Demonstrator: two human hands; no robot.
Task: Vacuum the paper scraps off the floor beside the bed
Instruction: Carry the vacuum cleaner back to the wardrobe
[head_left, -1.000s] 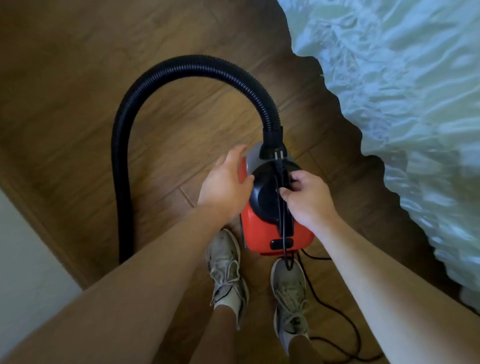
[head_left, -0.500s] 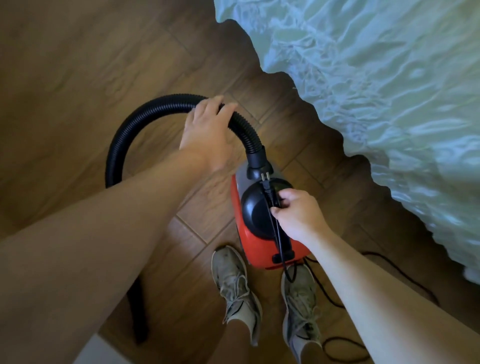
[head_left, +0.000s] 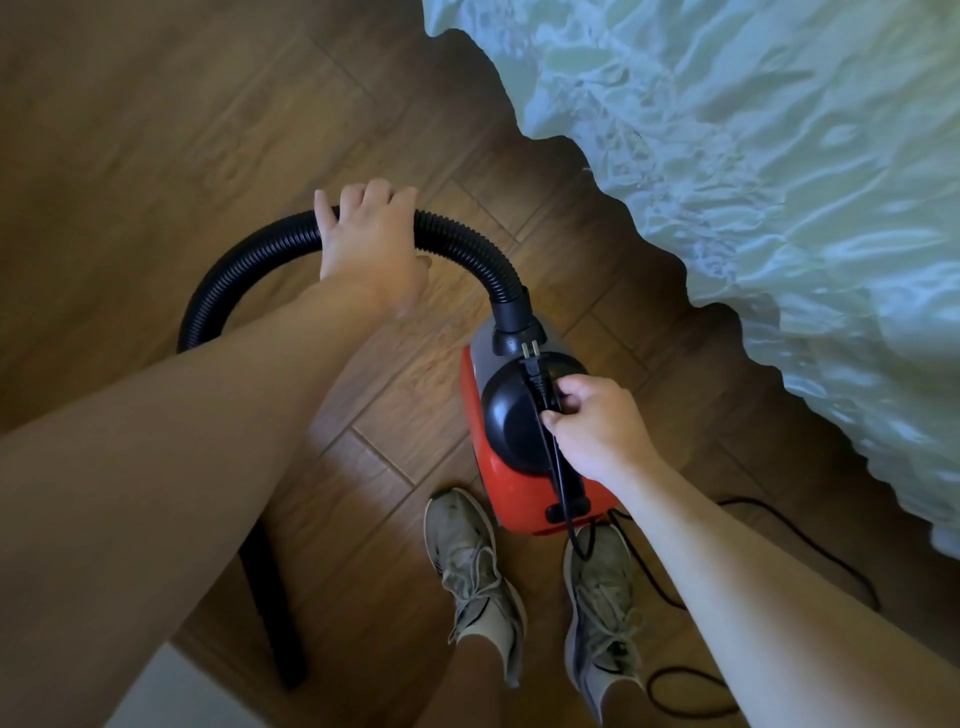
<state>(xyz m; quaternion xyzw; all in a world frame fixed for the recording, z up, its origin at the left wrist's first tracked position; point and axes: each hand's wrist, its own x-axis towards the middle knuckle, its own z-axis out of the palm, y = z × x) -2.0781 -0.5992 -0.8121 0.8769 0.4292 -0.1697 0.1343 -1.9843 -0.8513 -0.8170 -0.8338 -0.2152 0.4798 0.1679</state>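
Left hand (head_left: 371, 236) wraps over the black hose (head_left: 470, 252) at the top of its arch. Right hand (head_left: 597, 423) grips the red vacuum cleaner (head_left: 501, 480) by its handle, pinching the power cord (head_left: 540, 387) too. The bedspread (head_left: 727, 156) edge runs close on its right, and wooden floor (head_left: 156, 130) opens out beyond the left hand.

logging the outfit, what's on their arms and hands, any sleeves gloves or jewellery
The left hand and right hand are bare: no gloves, and no ring, watch or bracelet shows. The left forearm and right forearm are uncovered to the frame's edge, with no sleeve in view.
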